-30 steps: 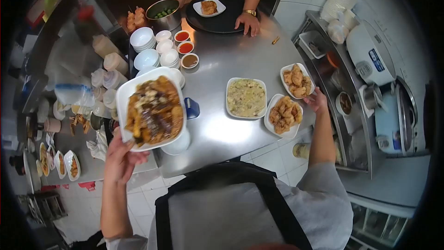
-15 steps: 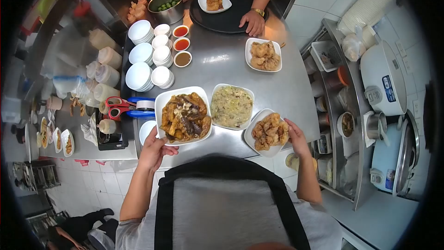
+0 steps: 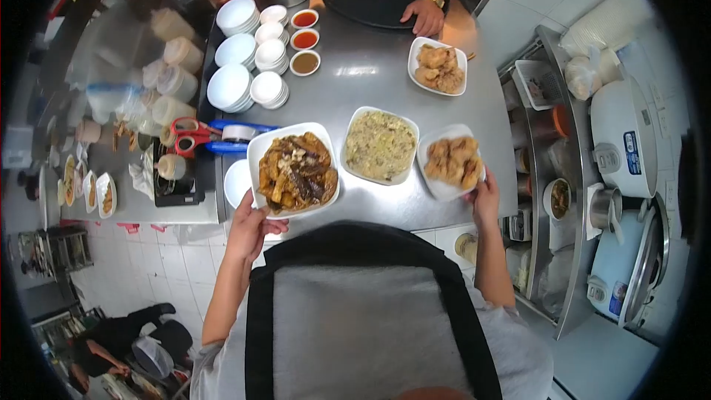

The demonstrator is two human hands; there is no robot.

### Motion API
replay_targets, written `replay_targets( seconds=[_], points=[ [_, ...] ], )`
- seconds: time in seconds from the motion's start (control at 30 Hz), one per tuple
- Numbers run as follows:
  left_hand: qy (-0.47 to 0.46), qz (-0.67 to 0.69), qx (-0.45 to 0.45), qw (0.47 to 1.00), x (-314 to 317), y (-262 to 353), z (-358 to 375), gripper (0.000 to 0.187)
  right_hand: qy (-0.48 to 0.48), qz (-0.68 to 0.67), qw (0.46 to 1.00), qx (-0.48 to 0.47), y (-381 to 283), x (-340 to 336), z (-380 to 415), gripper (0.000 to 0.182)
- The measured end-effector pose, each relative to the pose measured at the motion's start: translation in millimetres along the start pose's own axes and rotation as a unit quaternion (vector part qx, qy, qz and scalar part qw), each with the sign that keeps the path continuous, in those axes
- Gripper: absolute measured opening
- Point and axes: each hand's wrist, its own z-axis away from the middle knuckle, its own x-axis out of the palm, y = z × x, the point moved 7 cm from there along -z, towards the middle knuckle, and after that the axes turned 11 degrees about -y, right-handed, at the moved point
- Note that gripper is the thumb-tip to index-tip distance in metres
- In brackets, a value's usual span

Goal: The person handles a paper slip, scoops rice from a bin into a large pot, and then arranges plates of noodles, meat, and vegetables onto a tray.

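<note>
My left hand [image 3: 248,230] grips the near left corner of a square white plate [image 3: 255,154], thumb at the rim and fingers beneath. Saucy eggplant pieces [image 3: 296,174] with a pale minced topping fill that plate. At the right, my right hand [image 3: 485,200] has hold of the near edge of another white plate [image 3: 435,187], which carries brown fried chicken pieces [image 3: 453,161] and is slightly blurred. Between these two plates, a white dish of pale fried rice-like food [image 3: 380,146] rests on the steel table [image 3: 370,211].
Farther back stand a second plate of fried pieces [image 3: 438,67], small sauce bowls [image 3: 304,39] and stacked white bowls [image 3: 229,89]. Red-handled scissors [image 3: 194,135] lie left. Across the table, another person's hand [image 3: 424,16] rests at a black tray [image 3: 370,7]. Shelving [image 3: 552,178] lines the right.
My right hand has pushed the fried chicken plate forward and slightly right, leveling it beside the rice-like dish. The left hand keeps its plate in nearly the same place. The view has tilted down.
</note>
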Motion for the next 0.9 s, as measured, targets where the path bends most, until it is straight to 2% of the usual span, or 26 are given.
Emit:
replay_targets(
  seconds=[0.1,0.17,0.2,0.23,0.27,0.3,0.33,0.4,0.5,0.63,0.73,0.9],
  points=[
    [0.003,0.001,0.002,1.0,-1.4,-4.6,5.5,0.047,0.002,-0.087,0.996,0.026,-14.8,18.2,1.8,0.036],
    [0.001,0.007,0.009,1.0,0.6,-4.3,5.1,0.048,-0.113,-0.056,0.992,0.032,27.5,34.7,12.9,0.035],
    [0.014,0.031,0.008,0.999,-0.6,-9.2,4.9,0.048,-0.156,0.007,0.986,0.056,31.4,64.4,24.7,0.034],
    [0.011,0.034,0.005,0.999,1.3,-11.2,4.2,0.049,-0.206,-0.044,0.97,0.119,32.9,101.4,37.0,0.035],
    [0.008,0.037,0.004,0.999,2.2,-12.8,2.7,0.049,-0.233,-0.127,0.955,0.132,34.4,130.9,41.5,0.036],
    [-0.003,0.038,0.008,0.999,1.3,-17.4,0.9,0.05,-0.205,-0.188,0.954,0.115,30.7,152.4,39.0,0.035],
    [-0.005,0.024,-0.001,1.0,6.6,-16.0,-0.5,0.046,-0.179,-0.195,0.959,0.103,32.1,167.4,30.3,0.038],
    [0.014,0.042,0.012,0.999,12.7,-21.5,-15.7,0.048,-0.131,-0.192,0.971,0.059,31.0,181.6,20.4,0.035],
    [-0.003,0.064,0.049,0.997,34.0,-13.1,-52.5,0.045,-0.087,-0.118,0.989,0.002,35.7,179.1,8.9,0.033],
    [-0.034,0.039,0.063,0.997,59.2,-0.2,-111.2,0.039,-0.121,-0.118,0.985,0.041,22.4,157.5,29.8,0.033],
    [-0.06,0.011,0.033,0.998,66.8,-3.1,-159.1,0.038,-0.161,-0.116,0.977,0.073,30.9,133.6,54.8,0.034],
    [-0.042,0.038,0.021,0.998,71.8,-24.6,-231.9,0.038,-0.174,-0.122,0.973,0.09,40.9,133.6,65.2,0.032]
  ],
)
